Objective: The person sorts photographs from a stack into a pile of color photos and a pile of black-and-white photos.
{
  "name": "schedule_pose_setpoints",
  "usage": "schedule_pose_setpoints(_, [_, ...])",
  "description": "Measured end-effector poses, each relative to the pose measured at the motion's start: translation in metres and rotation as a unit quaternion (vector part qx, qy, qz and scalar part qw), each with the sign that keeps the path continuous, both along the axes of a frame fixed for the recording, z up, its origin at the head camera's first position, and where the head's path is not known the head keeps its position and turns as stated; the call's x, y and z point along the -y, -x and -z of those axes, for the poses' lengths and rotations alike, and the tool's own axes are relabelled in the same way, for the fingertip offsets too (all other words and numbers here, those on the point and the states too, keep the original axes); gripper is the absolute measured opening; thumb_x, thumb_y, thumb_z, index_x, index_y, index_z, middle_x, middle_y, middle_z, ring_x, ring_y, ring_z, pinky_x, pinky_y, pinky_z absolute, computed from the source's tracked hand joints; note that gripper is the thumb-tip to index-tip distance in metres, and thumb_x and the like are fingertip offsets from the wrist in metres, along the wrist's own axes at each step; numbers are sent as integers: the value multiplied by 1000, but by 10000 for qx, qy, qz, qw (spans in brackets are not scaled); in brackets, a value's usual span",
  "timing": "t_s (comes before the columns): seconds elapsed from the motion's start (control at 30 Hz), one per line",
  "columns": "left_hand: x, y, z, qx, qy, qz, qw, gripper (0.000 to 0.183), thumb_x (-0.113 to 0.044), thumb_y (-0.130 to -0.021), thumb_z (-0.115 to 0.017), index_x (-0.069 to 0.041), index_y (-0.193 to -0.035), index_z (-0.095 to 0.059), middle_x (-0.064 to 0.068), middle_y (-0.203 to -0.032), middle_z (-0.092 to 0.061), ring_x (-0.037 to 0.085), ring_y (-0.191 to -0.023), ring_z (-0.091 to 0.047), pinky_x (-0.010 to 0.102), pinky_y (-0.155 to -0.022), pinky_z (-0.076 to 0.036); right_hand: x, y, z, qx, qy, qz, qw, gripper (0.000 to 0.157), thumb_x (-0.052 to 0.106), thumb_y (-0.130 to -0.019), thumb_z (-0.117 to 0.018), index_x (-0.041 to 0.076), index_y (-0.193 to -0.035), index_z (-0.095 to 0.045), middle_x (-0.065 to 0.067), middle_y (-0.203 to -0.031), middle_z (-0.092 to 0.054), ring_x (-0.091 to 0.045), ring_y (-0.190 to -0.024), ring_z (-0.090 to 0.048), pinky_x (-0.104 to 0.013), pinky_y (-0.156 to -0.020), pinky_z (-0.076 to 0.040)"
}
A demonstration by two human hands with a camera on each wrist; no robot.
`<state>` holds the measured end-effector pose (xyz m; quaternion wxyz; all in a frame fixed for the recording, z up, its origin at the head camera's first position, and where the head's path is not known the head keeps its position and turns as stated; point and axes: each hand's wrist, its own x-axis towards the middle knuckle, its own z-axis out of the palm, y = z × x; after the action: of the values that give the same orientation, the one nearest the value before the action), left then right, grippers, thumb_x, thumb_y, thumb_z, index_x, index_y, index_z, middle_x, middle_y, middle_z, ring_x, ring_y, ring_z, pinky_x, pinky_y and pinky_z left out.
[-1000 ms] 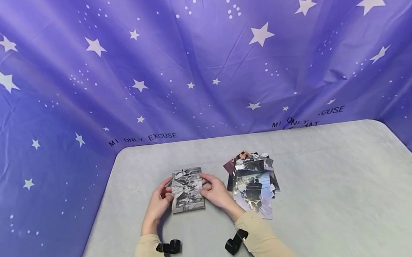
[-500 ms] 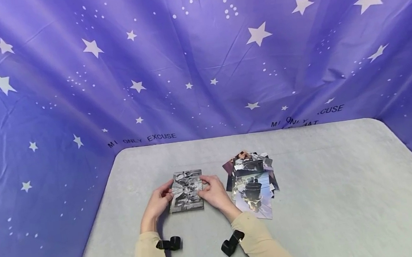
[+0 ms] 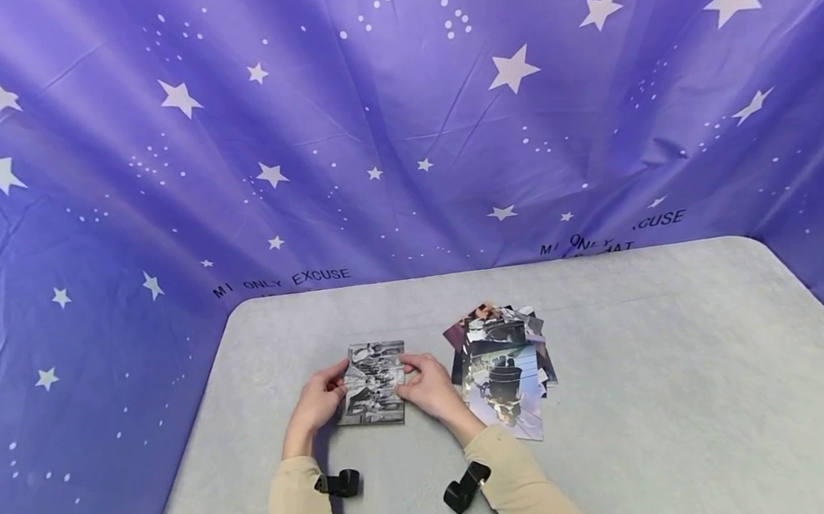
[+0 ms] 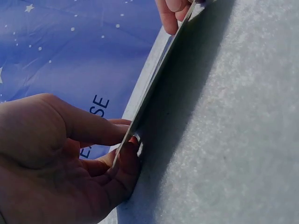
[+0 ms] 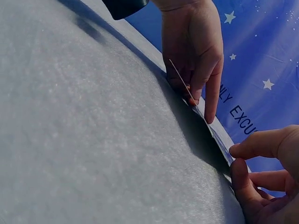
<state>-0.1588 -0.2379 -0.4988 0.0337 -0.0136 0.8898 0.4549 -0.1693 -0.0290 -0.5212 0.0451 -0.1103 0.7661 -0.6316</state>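
Observation:
A black-and-white photo print [image 3: 374, 382] is held between both hands, a little above the grey table. The left hand [image 3: 317, 399] pinches its left edge; in the left wrist view the thumb lies on one face and curled fingers [image 4: 124, 177] lie behind. At the opposite edge, the right hand [image 3: 431, 385] grips with thumb and fingers, also visible in the right wrist view as a hand [image 5: 273, 172]. Seen edge-on, the print [image 4: 154, 84] looks thin and slanted, with its shadow on the table. Whether several prints are stacked together cannot be told.
Right of the hands lies a loose, fanned pile of photos [image 3: 506, 398], close to the right forearm. The grey table [image 3: 661, 398] ends at a purple star-patterned curtain [image 3: 398, 124] behind. Each wrist carries a black camera [image 3: 341, 483].
The print has turned slightly clockwise in the head view, its near edge shifting a little left. Both hands keep their grip. The head view has drifted slightly; the photo pile lies as before.

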Motion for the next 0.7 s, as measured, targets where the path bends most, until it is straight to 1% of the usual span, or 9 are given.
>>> schedule_pose_setpoints(0.1, [-2,1,1,-104,241,19,9997,44,14,-82,-56,13,-126,-55,8,-80,-51,17,-72,-46,31,-68,-39,1,0,-4,133,-299,85,9994,55,-2,-69,-74,-13,-121,-59,-14,-95,-56,-11,-66,-61,-21,-59,-50])
schedule_pose_setpoints(0.23, [-3,2,1,-267,559,40,9981,44,14,-81,-59,12,-125,-57,7,-80,-51,18,-72,-46,32,-68,-40,1,1,-2,136,-487,115,9987,55,-3,-69,-73,-12,-121,-60,-12,-94,-56,-8,-65,-60,-20,-59,-49])
schedule_pose_setpoints(0.47, [-4,1,2,-432,873,93,9952,45,13,-79,-61,11,-123,-59,7,-79,-51,19,-72,-48,34,-69,-41,1,2,1,21,-536,53,9985,56,-2,-69,-72,-13,-122,-59,-12,-94,-55,-8,-64,-60,-22,-61,-49])
schedule_pose_setpoints(0.6, [-4,1,2,-490,957,66,9942,45,13,-78,-61,10,-123,-60,7,-77,-51,20,-72,-48,35,-70,-41,1,3,-1,107,-558,22,9984,57,-2,-68,-72,-13,-122,-58,-13,-94,-56,-6,-65,-58,-22,-62,-48])
schedule_pose_setpoints(0.7, [-5,1,1,-515,1096,25,9926,46,13,-78,-60,8,-123,-61,4,-71,-50,18,-67,-46,35,-67,-41,1,3,-4,219,-555,-7,9982,58,-2,-68,-72,-12,-124,-58,-13,-95,-56,-7,-65,-58,-22,-63,-48])
